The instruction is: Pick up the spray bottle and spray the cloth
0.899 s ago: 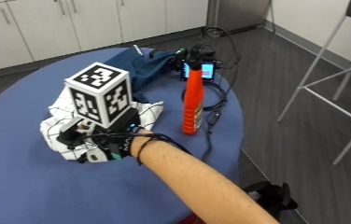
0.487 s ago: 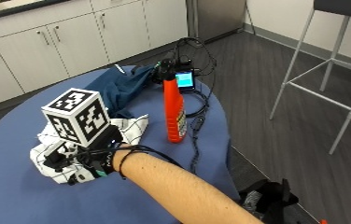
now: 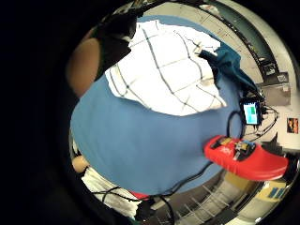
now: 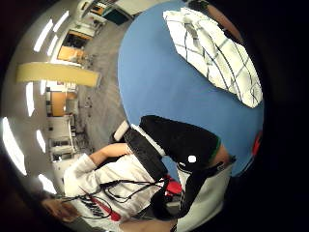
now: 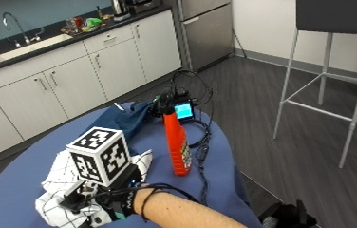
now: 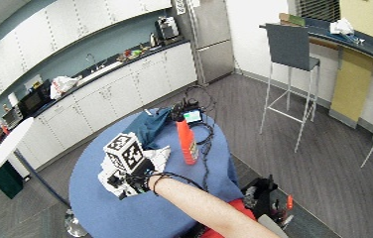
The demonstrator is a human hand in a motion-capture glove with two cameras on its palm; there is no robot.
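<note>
Kitchen-side round blue table [image 5: 222,156], my gloved right hand [image 5: 102,209] over the checked cloth [image 5: 58,190] at near left.
Can't tell my finger state; red spray bottle [image 5: 178,147] upright right of cloth, untouched.

The gloved right hand [image 5: 106,209] is mostly hidden in the outside view, and its fingers cannot be made out, so it cannot be told whether they touch the checked cloth [image 5: 61,190] under it. The near left part of that cloth runs behind the hand and off the picture's lower edge. The spray bottle [image 5: 178,145] stands upright, but its nozzle and trigger merge with the dark cables [image 5: 194,92] behind them. Its label print is too small to read. The dark blue cloth [image 5: 125,124] is partly covered at its near edge. The small screen [image 5: 183,111] shows a lit colour patch, nothing legible.
</note>
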